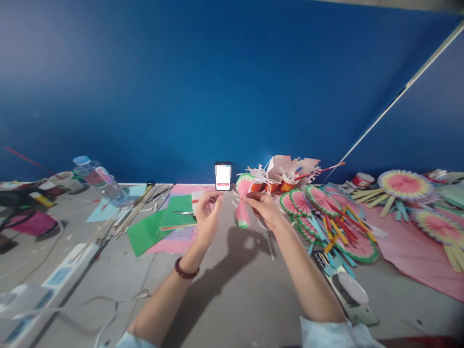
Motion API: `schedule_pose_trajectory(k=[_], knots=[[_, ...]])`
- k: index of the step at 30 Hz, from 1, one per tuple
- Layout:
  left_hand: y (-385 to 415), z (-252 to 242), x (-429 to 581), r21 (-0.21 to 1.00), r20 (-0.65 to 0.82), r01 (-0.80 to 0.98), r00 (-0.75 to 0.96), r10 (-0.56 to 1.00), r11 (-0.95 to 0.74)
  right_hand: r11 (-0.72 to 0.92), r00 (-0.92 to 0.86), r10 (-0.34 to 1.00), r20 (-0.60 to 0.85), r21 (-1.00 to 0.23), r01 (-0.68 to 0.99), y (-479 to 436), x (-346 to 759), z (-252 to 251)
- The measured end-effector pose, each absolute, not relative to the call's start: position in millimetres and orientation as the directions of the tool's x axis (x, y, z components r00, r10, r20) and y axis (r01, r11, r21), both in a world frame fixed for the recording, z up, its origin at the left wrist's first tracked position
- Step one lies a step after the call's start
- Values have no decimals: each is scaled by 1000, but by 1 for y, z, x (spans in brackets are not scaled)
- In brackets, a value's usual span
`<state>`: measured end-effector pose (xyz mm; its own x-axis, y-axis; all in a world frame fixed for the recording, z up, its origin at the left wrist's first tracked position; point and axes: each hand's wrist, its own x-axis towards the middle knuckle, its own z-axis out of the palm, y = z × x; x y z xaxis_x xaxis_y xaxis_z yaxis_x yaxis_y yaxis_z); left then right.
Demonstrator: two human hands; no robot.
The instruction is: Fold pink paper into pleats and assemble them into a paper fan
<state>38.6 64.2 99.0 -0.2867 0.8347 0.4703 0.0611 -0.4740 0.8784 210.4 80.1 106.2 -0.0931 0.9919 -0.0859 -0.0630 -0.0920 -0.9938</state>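
My right hand (266,209) pinches the middle of a pleated paper bow (241,212), pink with green and white ends, and holds it upright above the table. To its left, my left hand (207,215) is raised with thumb and fingertips drawn together; whatever they may hold is too small to make out. Small scissors (183,212) show their metal blades just left of that hand, over green paper sheets (177,205); my hand covers the rest of them. Finished pleated fans (324,199) in pink with green edges lie in a pile right of my right hand.
A phone (223,176) leans against the blue wall. Red paper cups (288,182) with pens stand behind my right hand. Left are a water bottle (99,176), thin sticks (134,212) and a power strip (58,280). Another phone (348,295) lies by my right forearm.
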Motion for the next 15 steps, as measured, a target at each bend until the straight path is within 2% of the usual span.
schedule_pose_trajectory(k=[2, 5, 8, 15], knots=[[62, 104, 37, 823, 565, 205, -206, 799, -529, -84, -80, 994, -81, -996, -38, 80, 210, 106], [61, 104, 39, 810, 547, 296, -73, 834, -506, -63, -63, 996, -61, -998, -21, 78, 208, 107], [63, 99, 42, 841, 478, 301, -20, 878, -450, -26, -49, 998, -26, -1000, -1, 77, 205, 107], [63, 99, 46, 909, 365, 245, -80, 927, -337, 43, -25, 999, 42, -999, 23, 75, 198, 107]])
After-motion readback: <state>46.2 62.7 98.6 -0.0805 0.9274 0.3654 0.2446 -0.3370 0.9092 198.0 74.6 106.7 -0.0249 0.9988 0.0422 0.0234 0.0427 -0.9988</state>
